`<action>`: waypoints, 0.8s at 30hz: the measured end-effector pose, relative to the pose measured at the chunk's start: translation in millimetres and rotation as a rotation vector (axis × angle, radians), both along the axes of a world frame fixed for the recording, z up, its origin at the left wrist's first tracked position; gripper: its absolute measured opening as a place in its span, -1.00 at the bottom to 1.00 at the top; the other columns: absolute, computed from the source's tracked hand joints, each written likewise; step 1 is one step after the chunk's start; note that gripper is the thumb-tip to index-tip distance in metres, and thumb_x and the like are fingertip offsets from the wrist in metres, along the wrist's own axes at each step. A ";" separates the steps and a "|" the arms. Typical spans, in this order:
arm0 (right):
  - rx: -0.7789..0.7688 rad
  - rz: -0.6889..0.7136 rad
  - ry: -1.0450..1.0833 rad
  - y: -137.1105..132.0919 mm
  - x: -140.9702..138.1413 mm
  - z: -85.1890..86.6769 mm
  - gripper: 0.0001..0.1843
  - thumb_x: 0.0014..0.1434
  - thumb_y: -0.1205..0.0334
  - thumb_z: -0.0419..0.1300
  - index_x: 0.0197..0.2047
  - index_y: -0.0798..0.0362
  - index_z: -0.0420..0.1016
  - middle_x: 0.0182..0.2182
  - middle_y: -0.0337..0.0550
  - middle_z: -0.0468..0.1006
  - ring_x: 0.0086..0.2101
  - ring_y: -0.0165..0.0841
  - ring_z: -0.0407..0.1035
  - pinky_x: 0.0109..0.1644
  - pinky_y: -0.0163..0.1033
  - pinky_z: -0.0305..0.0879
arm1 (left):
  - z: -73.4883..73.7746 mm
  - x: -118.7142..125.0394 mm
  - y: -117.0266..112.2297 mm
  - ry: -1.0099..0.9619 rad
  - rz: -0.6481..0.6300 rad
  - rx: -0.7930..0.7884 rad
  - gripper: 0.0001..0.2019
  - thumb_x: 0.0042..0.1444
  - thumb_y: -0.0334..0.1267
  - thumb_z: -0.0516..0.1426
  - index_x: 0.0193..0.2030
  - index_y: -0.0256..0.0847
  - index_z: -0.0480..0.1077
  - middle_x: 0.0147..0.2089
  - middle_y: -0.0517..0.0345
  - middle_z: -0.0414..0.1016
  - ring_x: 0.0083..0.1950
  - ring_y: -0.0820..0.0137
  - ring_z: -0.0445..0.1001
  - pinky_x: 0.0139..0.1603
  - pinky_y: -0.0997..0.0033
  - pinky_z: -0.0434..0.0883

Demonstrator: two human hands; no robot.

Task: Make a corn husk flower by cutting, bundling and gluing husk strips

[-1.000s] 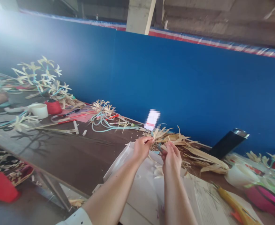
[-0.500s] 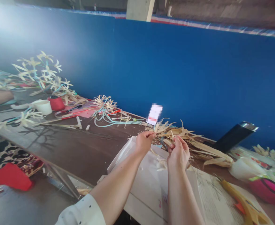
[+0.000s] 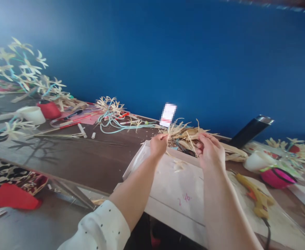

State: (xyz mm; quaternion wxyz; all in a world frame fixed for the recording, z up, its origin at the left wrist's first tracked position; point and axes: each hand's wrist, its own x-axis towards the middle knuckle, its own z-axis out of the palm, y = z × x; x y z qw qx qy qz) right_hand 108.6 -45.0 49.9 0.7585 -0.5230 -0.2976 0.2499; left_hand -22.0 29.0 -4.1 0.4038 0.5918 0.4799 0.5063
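Note:
My left hand (image 3: 159, 145) is closed in a pinch above the back edge of a white box. What its fingertips hold is too small to make out. To its right, my right hand (image 3: 211, 149) has its fingers bent together, with a thin pale strip of dried husk (image 3: 192, 143) slanting at its fingertips. Just behind both hands lies a loose pile of dried corn husks (image 3: 185, 131), partly hidden by the right hand. Small scraps of husk (image 3: 178, 166) rest on the white box (image 3: 168, 187).
A phone (image 3: 168, 115) leans behind the pile. A black flask (image 3: 252, 132), a white tape roll (image 3: 259, 160), a pink pouch (image 3: 278, 177) and a yellow glue gun (image 3: 256, 196) lie to the right. Husk flowers (image 3: 19, 66) and a red spool (image 3: 49, 110) stand left.
My right hand has moved right, away from my left hand, and the pale strip shows longer. The left hand keeps its pinch. The view has tilted down and turned slightly right.

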 end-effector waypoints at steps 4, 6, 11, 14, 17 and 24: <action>-0.331 0.161 -0.338 -19.5 15.8 -9.1 -0.63 -0.20 0.02 0.30 -0.36 0.11 0.51 -0.50 -0.18 0.48 -0.64 -0.54 0.17 -0.66 -0.41 -0.02 | -0.7 0.3 0.6 -0.032 -0.006 -0.009 -0.75 0.00 -0.14 0.08 -0.28 -0.18 0.53 -0.38 0.19 0.53 -0.35 0.46 0.40 -0.29 0.53 0.26; -0.417 0.137 -0.460 -25.6 22.0 -16.4 -0.61 -0.18 -0.03 0.28 -0.37 0.11 0.53 -0.51 -0.16 0.50 -0.63 -0.51 0.21 -0.61 -0.38 0.05 | -0.9 0.6 1.1 -0.054 -0.018 -0.023 -0.75 0.00 -0.15 0.09 -0.26 -0.17 0.52 -0.35 0.16 0.54 -0.31 0.43 0.42 -0.26 0.52 0.28; -0.522 0.085 -0.646 -22.1 19.2 -29.8 -0.72 -0.07 0.03 0.21 -0.35 0.04 0.55 -0.51 -0.23 0.52 -0.61 -0.46 0.26 -0.52 -0.34 0.14 | -0.9 0.9 2.5 -0.078 0.013 -0.010 -0.77 0.00 -0.18 0.11 -0.26 -0.17 0.53 -0.29 0.11 0.55 -0.24 0.38 0.44 -0.20 0.49 0.30; -0.584 0.144 -0.829 -11.8 6.0 -34.2 -0.80 -0.07 0.09 0.21 -0.40 -0.01 0.57 -0.55 -0.26 0.51 -0.54 -0.40 0.32 -0.44 -0.31 0.17 | -0.8 1.2 3.8 -0.077 0.049 -0.016 -0.76 0.00 -0.17 0.11 -0.25 -0.17 0.52 -0.28 0.11 0.56 -0.22 0.38 0.45 -0.18 0.48 0.30; -0.686 0.185 -1.044 -1.1 -10.2 -37.9 -0.82 -0.05 0.06 0.20 -0.44 -0.07 0.56 -0.52 -0.24 0.51 -0.45 -0.35 0.36 -0.38 -0.29 0.17 | -0.9 1.5 5.0 -0.076 0.069 -0.013 -0.75 0.01 -0.16 0.10 -0.25 -0.19 0.52 -0.29 0.11 0.55 -0.25 0.39 0.44 -0.20 0.49 0.31; -0.971 0.090 -1.339 22.6 -38.1 -45.8 -0.75 -0.01 -0.05 0.14 -0.38 -0.08 0.50 -0.41 -0.11 0.51 -0.34 -0.22 0.41 -0.33 -0.18 0.20 | -2.4 1.6 5.8 -0.128 0.065 0.018 -0.76 0.02 -0.19 0.09 -0.25 -0.20 0.52 -0.27 0.11 0.55 -0.25 0.41 0.45 -0.19 0.48 0.31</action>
